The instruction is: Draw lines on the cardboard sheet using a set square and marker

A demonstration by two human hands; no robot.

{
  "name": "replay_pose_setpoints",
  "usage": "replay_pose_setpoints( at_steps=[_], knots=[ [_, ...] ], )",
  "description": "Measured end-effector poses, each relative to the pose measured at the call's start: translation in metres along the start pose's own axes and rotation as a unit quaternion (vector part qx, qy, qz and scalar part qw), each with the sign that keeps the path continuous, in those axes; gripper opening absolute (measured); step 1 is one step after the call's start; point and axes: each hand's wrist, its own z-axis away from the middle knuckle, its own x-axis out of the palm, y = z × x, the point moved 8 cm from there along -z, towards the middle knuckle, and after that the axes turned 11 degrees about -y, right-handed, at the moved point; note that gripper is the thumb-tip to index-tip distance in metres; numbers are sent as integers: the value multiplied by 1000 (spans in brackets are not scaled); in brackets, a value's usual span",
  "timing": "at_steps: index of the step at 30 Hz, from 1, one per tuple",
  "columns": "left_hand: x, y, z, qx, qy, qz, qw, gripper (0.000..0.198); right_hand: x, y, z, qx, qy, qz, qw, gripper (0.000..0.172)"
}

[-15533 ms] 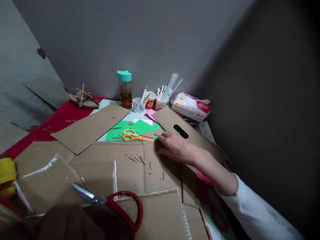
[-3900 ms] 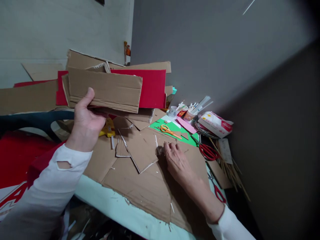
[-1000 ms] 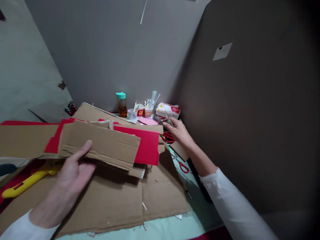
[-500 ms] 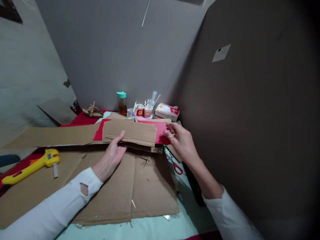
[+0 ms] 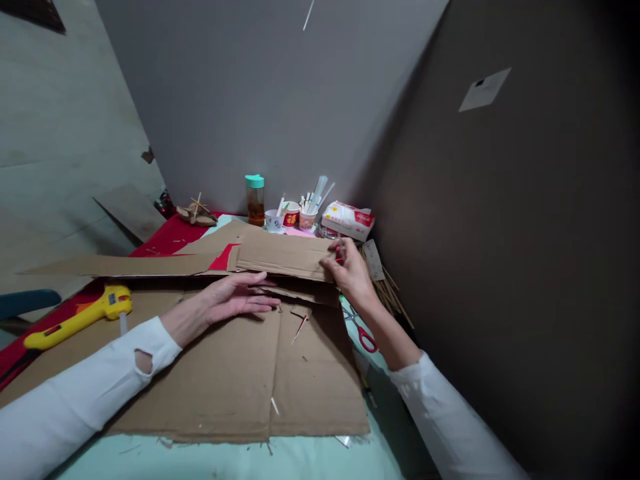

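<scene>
Cardboard strip (image 5: 283,256): long axis runs left to right. Right hand (image 5: 351,272) pinches its right end; left hand (image 5: 231,300) open, fingers pointing right, by near edge.

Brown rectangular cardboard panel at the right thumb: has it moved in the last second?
Yes, rightward: the brown rectangular cardboard panel now shows mostly right of the teal-lidded clear bottle; a second ago, mostly left.

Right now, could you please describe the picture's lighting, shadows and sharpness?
Head view: dim light, the dark grey right wall fading near-black at its edge; head view: shadow on the flat brown cardboard sheet beneath stacked brown cardboard strips; head view: print on the white-and-red plastic packet illegibly soft.
</scene>
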Motion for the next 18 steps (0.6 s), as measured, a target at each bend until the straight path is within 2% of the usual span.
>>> replay_pose_setpoints(
  at_steps=[3, 6, 8, 9, 11, 12, 14, 16, 18],
  knots=[
    [2, 1, 18, -31, -46, -171, 984, 32, -23, 2, 19, 4, 26, -78, 997, 31],
    [0, 2, 49, 2, -32, -348, 937, 27, -34, -1, 56, 22, -1, -137, 990, 33],
    [-1, 5, 78, 67, 20, -467, 881, 33, -29, -4, 87, 37, -30, -156, 987, 36],
    [0, 8, 95, 120, 57, -515, 847, 31, -23, -5, 102, 46, -43, -159, 985, 36],
    [5, 10, 133, 229, 140, -589, 762, 32, -4, -3, 129, 61, -65, -157, 984, 33],
    [9, 7, 151, 273, 172, -613, 721, 28, 6, -1, 140, 67, -75, -151, 983, 31],
    [15, -7, 174, 328, 194, -651, 656, 19, 26, 5, 157, 74, -90, -135, 984, 29],
    [15, -25, 183, 346, 197, -677, 618, 9, 40, 10, 166, 78, -98, -112, 986, 28],
    [9, -37, 185, 343, 212, -690, 601, 21, 47, 11, 171, 77, -103, -81, 988, 27]
  ],
)
